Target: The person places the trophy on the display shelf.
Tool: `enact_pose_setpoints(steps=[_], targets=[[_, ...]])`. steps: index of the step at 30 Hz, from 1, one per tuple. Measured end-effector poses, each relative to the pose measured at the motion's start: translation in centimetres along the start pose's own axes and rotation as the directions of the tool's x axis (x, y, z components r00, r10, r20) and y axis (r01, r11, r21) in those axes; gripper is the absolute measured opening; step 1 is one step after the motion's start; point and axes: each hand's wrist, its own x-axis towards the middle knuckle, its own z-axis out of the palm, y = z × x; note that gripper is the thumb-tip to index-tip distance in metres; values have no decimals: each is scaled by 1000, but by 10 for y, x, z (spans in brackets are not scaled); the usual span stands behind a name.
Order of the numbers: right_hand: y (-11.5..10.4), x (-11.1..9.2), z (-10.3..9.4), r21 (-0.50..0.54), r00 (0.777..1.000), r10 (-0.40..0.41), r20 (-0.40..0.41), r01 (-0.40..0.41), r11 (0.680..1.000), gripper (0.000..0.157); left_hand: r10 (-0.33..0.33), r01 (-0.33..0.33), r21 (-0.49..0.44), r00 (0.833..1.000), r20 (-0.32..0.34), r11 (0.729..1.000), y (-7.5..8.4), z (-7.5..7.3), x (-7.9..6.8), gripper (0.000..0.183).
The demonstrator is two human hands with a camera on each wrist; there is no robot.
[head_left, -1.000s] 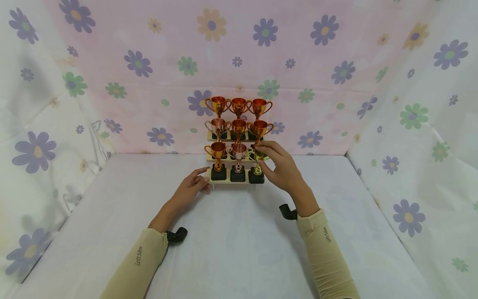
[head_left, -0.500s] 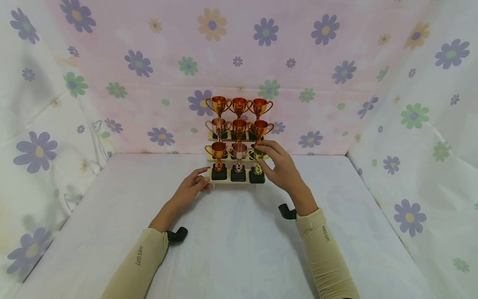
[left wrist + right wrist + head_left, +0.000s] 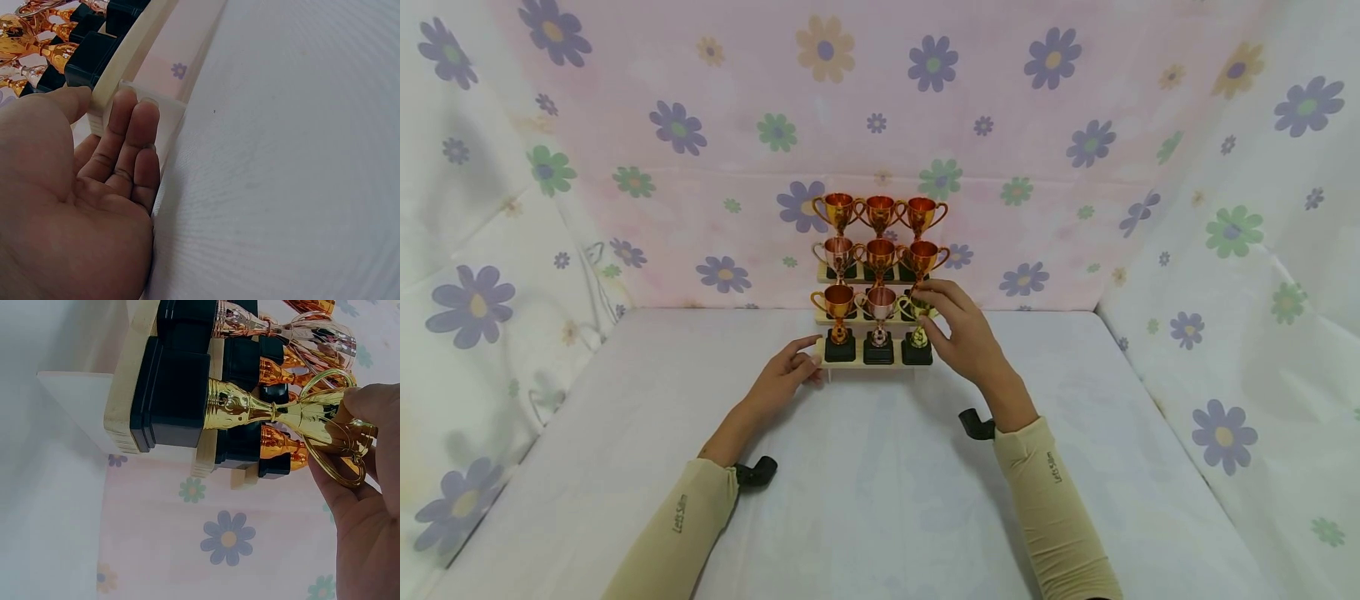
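Observation:
A small yellow-gold trophy cup (image 3: 250, 412) on a black base stands upright at the right end of the lowest step of a tiered wooden stand (image 3: 859, 357). My right hand (image 3: 966, 337) holds its cup between thumb and fingers. My left hand (image 3: 781, 379) grips the left end of that same step, thumb at the board's top edge and fingers underneath in the left wrist view. Beside the gold trophy are a rose-silver trophy (image 3: 878, 315) and, at the left, an orange-gold trophy (image 3: 838, 312).
Two higher steps behind carry more trophies, mostly orange-gold (image 3: 880, 210), with one rose-silver trophy (image 3: 837, 252) at the middle row's left. The stand sits on a white-covered table (image 3: 865, 483), near a flowered backdrop (image 3: 880, 83).
The yellow-gold trophy has shifted slightly back on the lowest step, its base now more in line with its neighbours. My left hand keeps its place on the stand.

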Motion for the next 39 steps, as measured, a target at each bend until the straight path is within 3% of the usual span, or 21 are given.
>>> enact_pose_setpoints(steps=[7, 21, 29, 39], targets=[[0, 0, 1, 8, 1000, -11, 3, 11, 1000, 37, 7, -7, 1, 1000, 0, 1000, 0, -1, 0, 53], [0, -5, -5, -9, 1000, 23, -11, -23, 1000, 63, 4, -4, 11, 1000, -3, 1000, -3, -2, -1, 53], [6, -13, -12, -39, 999, 30, -39, -32, 999, 64, -1, 1, 25, 1000, -5, 1000, -3, -2, 0, 53], [18, -28, -18, -71, 996, 91, -8, -91, 993, 67, -5, 5, 18, 1000, -3, 1000, -1, -3, 1, 54]])
